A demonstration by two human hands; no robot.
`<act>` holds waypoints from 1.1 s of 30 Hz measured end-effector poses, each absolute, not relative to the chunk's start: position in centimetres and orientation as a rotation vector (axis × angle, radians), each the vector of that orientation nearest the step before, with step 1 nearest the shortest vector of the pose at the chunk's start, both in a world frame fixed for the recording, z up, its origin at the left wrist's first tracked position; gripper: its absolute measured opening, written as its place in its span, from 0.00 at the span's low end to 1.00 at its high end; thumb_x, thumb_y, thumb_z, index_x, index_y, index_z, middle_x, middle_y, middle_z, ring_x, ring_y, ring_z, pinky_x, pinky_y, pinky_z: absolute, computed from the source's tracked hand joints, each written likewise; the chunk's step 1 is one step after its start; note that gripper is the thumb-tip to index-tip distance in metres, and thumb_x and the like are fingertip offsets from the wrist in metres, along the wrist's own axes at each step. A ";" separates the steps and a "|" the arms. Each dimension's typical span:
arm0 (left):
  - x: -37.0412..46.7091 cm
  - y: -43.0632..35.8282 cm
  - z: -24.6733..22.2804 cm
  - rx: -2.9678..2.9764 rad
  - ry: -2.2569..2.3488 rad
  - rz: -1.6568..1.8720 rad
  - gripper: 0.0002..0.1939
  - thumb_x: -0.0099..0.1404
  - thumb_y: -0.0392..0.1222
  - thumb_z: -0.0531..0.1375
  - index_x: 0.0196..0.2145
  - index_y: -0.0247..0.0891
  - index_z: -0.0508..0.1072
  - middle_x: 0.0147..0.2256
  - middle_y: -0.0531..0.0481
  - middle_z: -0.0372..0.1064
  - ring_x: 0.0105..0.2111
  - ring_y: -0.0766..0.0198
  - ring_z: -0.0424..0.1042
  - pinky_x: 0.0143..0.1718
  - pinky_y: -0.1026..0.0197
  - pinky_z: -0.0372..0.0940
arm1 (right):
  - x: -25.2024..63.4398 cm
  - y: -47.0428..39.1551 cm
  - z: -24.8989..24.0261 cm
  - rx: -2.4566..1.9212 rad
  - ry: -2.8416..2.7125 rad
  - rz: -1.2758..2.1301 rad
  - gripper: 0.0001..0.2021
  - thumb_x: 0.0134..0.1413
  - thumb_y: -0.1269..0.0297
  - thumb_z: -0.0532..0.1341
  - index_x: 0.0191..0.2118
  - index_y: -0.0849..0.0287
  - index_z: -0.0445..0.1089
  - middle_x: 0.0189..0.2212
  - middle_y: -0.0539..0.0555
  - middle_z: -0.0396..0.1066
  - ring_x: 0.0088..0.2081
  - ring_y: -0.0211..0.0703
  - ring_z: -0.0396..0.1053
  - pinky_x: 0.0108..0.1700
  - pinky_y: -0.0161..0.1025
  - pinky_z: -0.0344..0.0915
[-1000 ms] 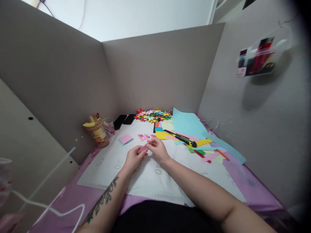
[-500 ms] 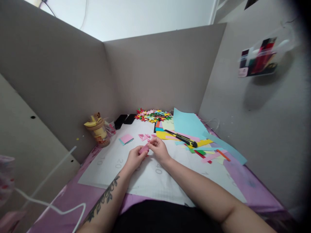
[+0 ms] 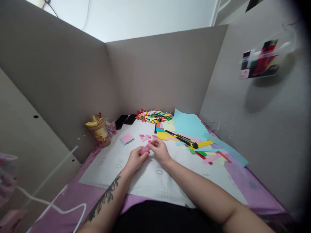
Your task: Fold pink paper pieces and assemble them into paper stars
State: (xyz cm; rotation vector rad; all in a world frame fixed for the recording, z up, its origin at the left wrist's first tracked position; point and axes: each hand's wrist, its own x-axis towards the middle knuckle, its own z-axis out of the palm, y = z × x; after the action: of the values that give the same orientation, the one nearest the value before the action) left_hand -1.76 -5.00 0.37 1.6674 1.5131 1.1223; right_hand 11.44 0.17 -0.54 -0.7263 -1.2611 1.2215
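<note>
A small pink paper piece [image 3: 145, 149] is pinched between my two hands, low over the white sheet [image 3: 109, 176]. My left hand [image 3: 136, 158] grips its left end, thumb on top. The fingertips of my right hand [image 3: 159, 149] close on its right end. Just beyond the fingers lie several folded pink paper pieces [image 3: 144, 137], partly covered by my right hand. Left of them rests a stack of square papers [image 3: 127, 139], pink on top and blue beneath.
Behind is a heap of colourful paper stars [image 3: 153, 116]. A utility knife [image 3: 182, 139] lies on paper strips [image 3: 211, 157] at the right, near a large light-blue sheet [image 3: 189, 124]. A lidded cup [image 3: 99, 131] and black phone-like objects [image 3: 121, 121] stand left. Grey panels [image 3: 165, 71] enclose the table.
The view has shifted slightly. The pink paper shows a little more of its surface between my fingers; both hands keep nearly the same place and grip.
</note>
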 end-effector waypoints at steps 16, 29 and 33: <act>-2.0 -4.7 -0.4 1.615 1.453 1.125 0.16 0.56 0.50 0.58 0.34 0.34 0.71 0.22 0.52 0.68 0.20 0.67 0.64 0.20 0.67 0.55 | 11.4 -0.3 -0.2 -0.729 -1.284 1.188 0.10 0.41 0.65 0.64 0.27 0.58 0.60 0.22 0.45 0.61 0.24 0.35 0.60 0.28 0.33 0.57; -1.8 -5.0 0.1 1.666 1.516 1.147 0.17 0.58 0.52 0.55 0.26 0.34 0.70 0.20 0.53 0.66 0.20 0.67 0.63 0.22 0.67 0.54 | 11.3 -0.4 -0.4 -0.729 -1.371 1.101 0.07 0.44 0.68 0.61 0.27 0.59 0.60 0.22 0.45 0.59 0.24 0.34 0.59 0.27 0.32 0.57; -1.8 -5.1 0.3 1.667 1.504 1.125 0.18 0.59 0.53 0.53 0.28 0.34 0.72 0.19 0.54 0.64 0.20 0.68 0.62 0.21 0.67 0.53 | 11.5 -0.4 -0.3 -0.737 -1.380 1.079 0.06 0.44 0.68 0.61 0.27 0.59 0.60 0.22 0.45 0.59 0.24 0.34 0.58 0.27 0.32 0.56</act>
State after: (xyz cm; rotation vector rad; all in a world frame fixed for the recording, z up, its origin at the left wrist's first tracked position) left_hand -1.75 -5.10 0.29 1.6673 1.5044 1.1251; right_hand 11.47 -0.37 -0.30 -0.7369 -1.3798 1.0789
